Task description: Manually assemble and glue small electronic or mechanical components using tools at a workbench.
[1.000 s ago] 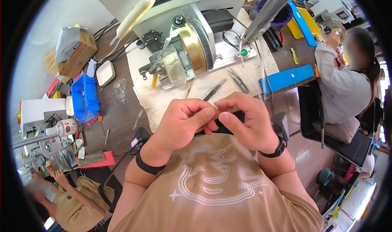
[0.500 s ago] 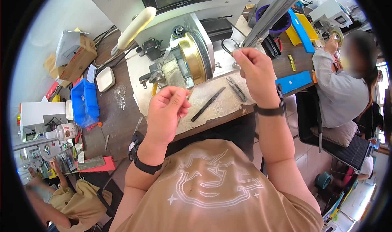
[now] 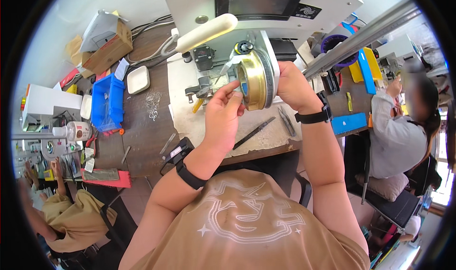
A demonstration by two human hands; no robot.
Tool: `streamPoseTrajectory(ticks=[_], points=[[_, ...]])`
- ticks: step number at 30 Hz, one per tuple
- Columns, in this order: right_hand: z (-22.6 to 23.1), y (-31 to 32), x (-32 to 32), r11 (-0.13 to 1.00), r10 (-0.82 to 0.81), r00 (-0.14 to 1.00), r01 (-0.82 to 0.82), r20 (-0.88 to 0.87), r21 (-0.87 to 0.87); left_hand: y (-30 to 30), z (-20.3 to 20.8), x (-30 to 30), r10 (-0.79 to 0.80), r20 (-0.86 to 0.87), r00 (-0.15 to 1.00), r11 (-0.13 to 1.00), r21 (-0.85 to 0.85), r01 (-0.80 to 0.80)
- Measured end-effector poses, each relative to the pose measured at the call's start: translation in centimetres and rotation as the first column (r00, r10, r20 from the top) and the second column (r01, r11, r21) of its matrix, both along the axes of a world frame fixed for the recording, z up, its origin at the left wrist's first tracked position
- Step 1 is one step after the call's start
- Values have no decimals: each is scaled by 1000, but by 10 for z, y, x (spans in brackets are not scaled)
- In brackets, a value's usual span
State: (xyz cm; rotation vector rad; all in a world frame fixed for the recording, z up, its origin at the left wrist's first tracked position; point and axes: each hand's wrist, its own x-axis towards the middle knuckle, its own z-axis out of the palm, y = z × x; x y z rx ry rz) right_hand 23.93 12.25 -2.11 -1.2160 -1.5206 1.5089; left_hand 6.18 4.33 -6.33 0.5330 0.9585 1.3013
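My left hand (image 3: 223, 115) is at the left side of a wide brass ring (image 3: 256, 82) mounted on a bench machine. Its thumb and fingertips are drawn together at the ring's opening; whatever lies between them is too small to make out. On the other side, my right hand (image 3: 295, 87) reaches against the upright metal plate (image 3: 271, 56), its fingertips hidden by the plate and the hand itself. Left of the ring sits a small metal clamp-like fixture (image 3: 202, 87). Below the ring, a dark slim tool (image 3: 254, 133) and a pair of tweezers (image 3: 287, 122) lie on the worn pale sheet.
A white padded arm (image 3: 206, 33) juts over the machine below its dark screen (image 3: 254, 3). Leftward are a white dish (image 3: 138, 80), a blue bin (image 3: 107, 103) and loose wire bits (image 3: 152, 104). A metal post (image 3: 365, 37) slants at right, near a seated co-worker (image 3: 399, 122).
Both hands have moved to the brass ring, the left to its opening, the right behind the upright plate. The whole view has shifted, so the machine now appears further right.
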Motion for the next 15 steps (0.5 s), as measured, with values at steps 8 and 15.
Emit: streamPoseTrajectory(ticks=[8,15], points=[[5,-3,1,999,37,999,-37,34,-15,6,2,7,56,92,994,998,-6,-56],[-8,-7,4,1000,4,1000,-4,-26,15,2,7,5,55,91,994,998,-23,-53]])
